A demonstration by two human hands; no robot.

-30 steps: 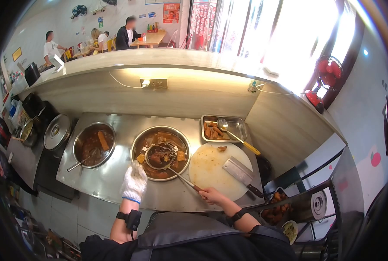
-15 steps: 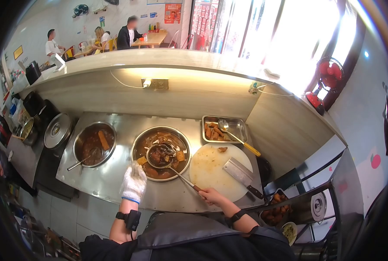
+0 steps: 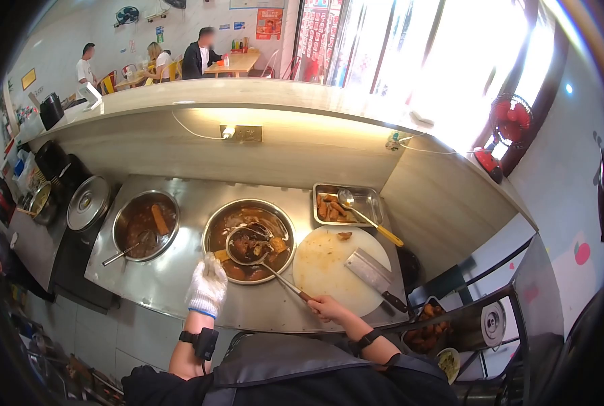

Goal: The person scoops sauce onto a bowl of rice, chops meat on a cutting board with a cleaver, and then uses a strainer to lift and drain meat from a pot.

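My right hand (image 3: 326,308) is closed round the handle of a ladle (image 3: 275,274). The ladle's round bowl sits in the brown broth of the middle pot (image 3: 291,218), with pieces of food in it. A yellowish block (image 3: 222,256) lies by the pot's near left rim, close to the fingertips of my left hand (image 3: 207,283). That hand wears a white knitted glove. Its fingers are bent near the rim, and whether they grip anything is too small to tell. Another yellowish piece (image 3: 277,245) rests at the right of the ladle bowl.
A second pot (image 3: 117,227) with a ladle stands left. At right are a round cutting board (image 3: 322,271), a cleaver (image 3: 369,268), and a metal tray (image 3: 374,203) with food and a yellow-handled spoon. Behind rises a counter ledge (image 3: 275,91); people sit beyond it.
The ladle bowl has shifted slightly within the middle pot, and the broth and pieces around it have moved. Both hands hold nearly the same places. The view has shifted slightly.
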